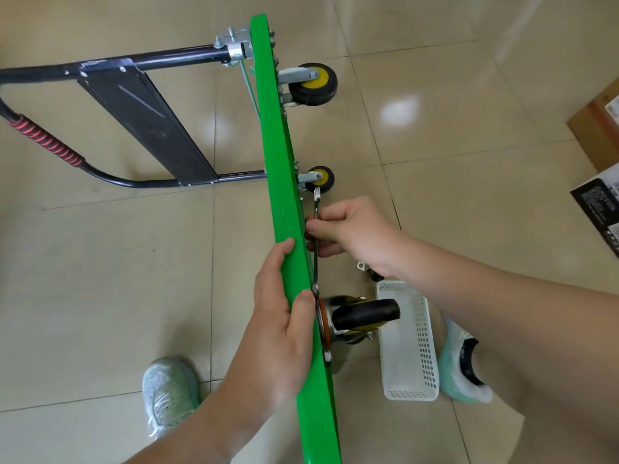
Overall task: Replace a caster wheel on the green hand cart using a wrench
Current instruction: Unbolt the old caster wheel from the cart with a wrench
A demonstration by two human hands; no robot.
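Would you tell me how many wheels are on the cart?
3 on the cart: far wheel at top, middle wheel above the wrench, near wheel beside the left hand. Others may be hidden.

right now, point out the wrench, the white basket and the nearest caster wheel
wrench (316, 204): head view, shaft just below its upper end
white basket (427, 346): head view, perforated side wall
nearest caster wheel (365, 313): head view, black tyre

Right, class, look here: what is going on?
A person has the green hand cart tipped on its edge on the floor. The left hand grips the cart's rim; the right hand holds a wrench whose lower end sits at the mount of the nearest caster. A white basket lies beside that caster.
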